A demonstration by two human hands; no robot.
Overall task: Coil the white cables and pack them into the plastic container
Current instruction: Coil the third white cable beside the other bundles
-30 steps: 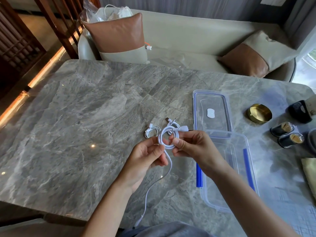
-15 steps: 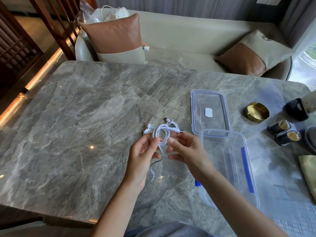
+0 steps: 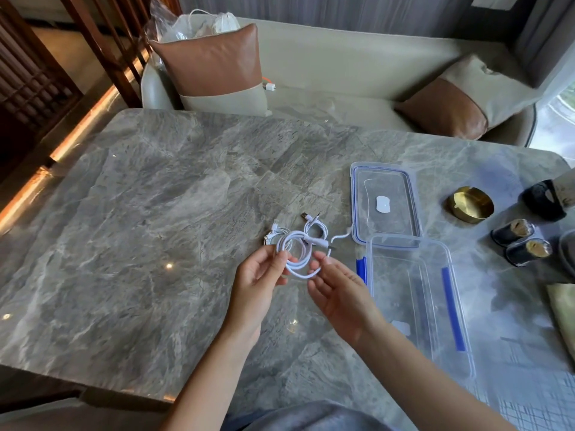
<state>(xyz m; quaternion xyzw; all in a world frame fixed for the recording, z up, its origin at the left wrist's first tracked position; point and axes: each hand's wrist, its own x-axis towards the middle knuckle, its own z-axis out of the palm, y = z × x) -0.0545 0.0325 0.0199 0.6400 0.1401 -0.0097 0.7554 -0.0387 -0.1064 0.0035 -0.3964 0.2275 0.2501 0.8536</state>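
Reaches forward from the near edge with bare left forearm (image 3: 214,371) and right forearm (image 3: 423,381), hands close together without touching. Pinches the left side of the coiled white cable (image 3: 301,275) between thumb and fingers of the left hand (image 3: 258,275). Holds the coil's right side in the fingertips of the right hand (image 3: 339,293), palm turned up.
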